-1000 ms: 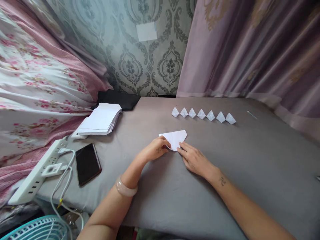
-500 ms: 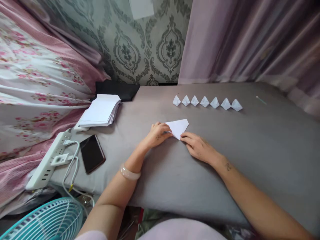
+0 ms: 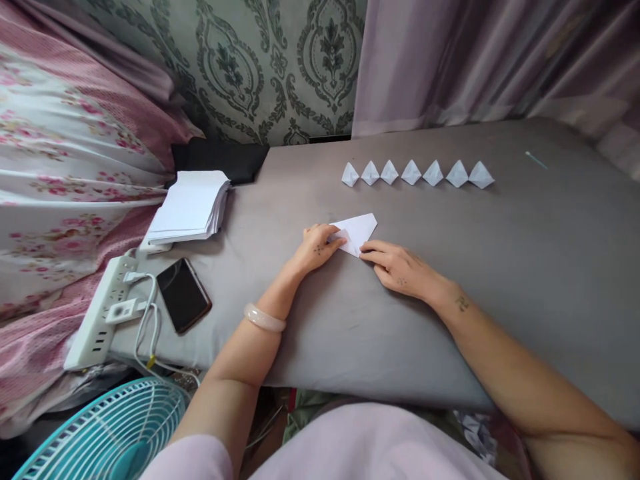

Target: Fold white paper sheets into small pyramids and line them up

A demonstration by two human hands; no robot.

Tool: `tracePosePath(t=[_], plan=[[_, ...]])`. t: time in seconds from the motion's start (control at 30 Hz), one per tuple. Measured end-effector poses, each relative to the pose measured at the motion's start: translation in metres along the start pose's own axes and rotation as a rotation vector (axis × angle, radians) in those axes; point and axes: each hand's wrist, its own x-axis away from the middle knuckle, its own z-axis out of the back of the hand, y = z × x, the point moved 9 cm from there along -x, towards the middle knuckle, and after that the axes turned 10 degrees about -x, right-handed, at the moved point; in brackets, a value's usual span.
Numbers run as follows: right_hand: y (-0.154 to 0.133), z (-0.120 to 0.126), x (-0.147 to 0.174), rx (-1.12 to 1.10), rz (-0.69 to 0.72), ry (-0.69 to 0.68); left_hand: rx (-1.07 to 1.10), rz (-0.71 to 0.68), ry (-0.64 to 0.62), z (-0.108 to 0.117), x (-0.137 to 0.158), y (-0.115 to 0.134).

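Note:
A folded sheet of white paper (image 3: 357, 230) lies on the grey cloth-covered surface between my hands. My left hand (image 3: 319, 247) grips its left corner, where a small flap is turned over under the thumb and fingers. At the lower corner of the paper, my right hand (image 3: 395, 267) pinches the edge with its fingertips. Beyond the paper stands a row of several small folded white paper shapes (image 3: 411, 173), pointed at the top.
A stack of white paper (image 3: 187, 207) sits at the left, in front of a black item (image 3: 220, 160). Nearer are a phone (image 3: 183, 295), a white power strip (image 3: 100, 317) with cables, and a turquoise fan (image 3: 110, 433). A thin stick (image 3: 536, 159) lies far right.
The view has tilted down, so the scene sits higher in the picture. At the paper's left corner a flap now shows folded over under my left hand. My right hand keeps its hold.

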Motion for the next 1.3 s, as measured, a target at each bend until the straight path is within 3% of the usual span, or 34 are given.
tracePosePath(t=[0.4, 0.8, 1.1, 1.3], plan=[[0.002, 0.0, -0.001, -0.014, 0.008, 0.015, -0.008, 0.099, 0.034, -0.005, -0.006, -0.005], [0.001, 0.0, -0.002, 0.024, -0.032, 0.006, -0.02, 0.099, 0.062, -0.008, -0.006, -0.006], [0.001, -0.011, -0.001, 0.091, 0.025, -0.045, -0.014, 0.108, 0.043, -0.007, -0.005, -0.006], [0.002, -0.005, -0.008, 0.055, 0.054, -0.007, -0.069, 0.138, 0.077, -0.004, -0.003, -0.012]])
